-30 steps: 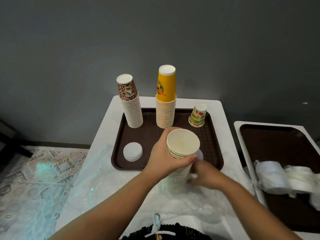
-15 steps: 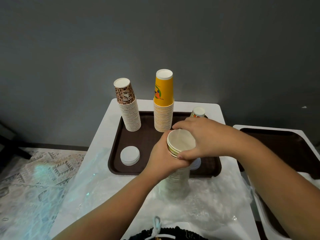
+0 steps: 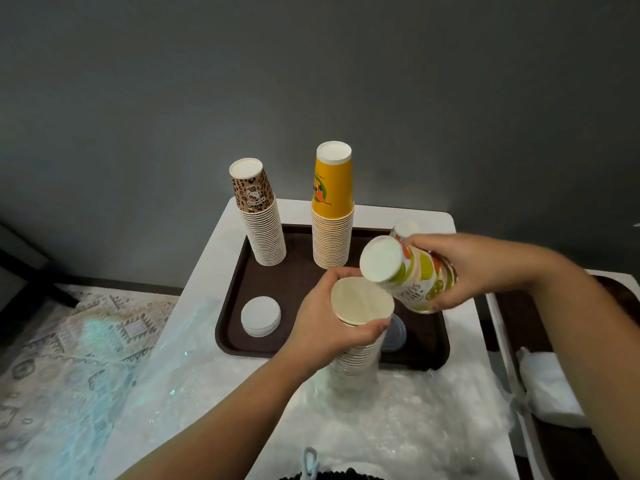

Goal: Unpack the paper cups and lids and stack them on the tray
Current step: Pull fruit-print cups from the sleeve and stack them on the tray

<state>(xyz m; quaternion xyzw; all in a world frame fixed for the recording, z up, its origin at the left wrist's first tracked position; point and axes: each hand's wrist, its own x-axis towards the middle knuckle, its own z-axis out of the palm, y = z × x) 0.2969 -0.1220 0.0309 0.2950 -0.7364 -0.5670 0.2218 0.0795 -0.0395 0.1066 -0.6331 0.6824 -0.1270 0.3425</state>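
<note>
Fingers [image 3: 367, 329] of the left hand [image 3: 322, 320] are curling round the top of a tall cup stack [image 3: 358, 344] standing open-side up on crinkly plastic wrap [image 3: 398, 420], right at the brown tray's [image 3: 235, 320] near edge. Over it, the right hand [image 3: 460, 271] is gripping a fruit-print cup [image 3: 405, 275], tipped sideways — its white bottom is facing the camera. On the tray are standing a leopard stack [image 3: 261, 220], a yellow stack [image 3: 332, 209] and flat white lids [image 3: 260, 316] — another small cup is hiding behind the right hand.
</note>
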